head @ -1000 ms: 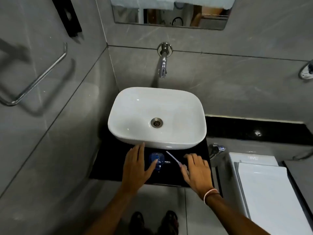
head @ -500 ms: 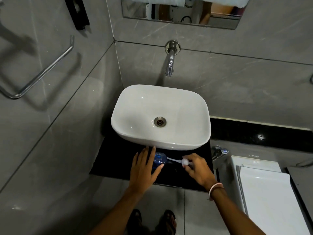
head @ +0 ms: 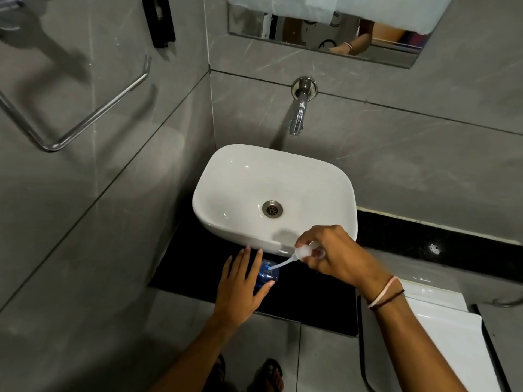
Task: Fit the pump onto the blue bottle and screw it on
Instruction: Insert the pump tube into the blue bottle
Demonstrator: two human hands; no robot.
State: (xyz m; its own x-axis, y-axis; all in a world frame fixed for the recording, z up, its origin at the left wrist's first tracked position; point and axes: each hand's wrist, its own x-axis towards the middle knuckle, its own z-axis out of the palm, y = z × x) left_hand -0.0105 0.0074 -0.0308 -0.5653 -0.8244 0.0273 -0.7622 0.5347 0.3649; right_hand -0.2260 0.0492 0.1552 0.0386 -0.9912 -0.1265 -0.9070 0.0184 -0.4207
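Gleaming black counter, grey-tiled bathroom

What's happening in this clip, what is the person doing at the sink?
A person stands at a white basin on a black counter. The left hand steadies a blue bottle on the counter in front of the basin. The right hand holds the white pump at a tilt above it, with the pump's dip tube reaching the bottle's mouth. The pump is not yet seated or screwed on.
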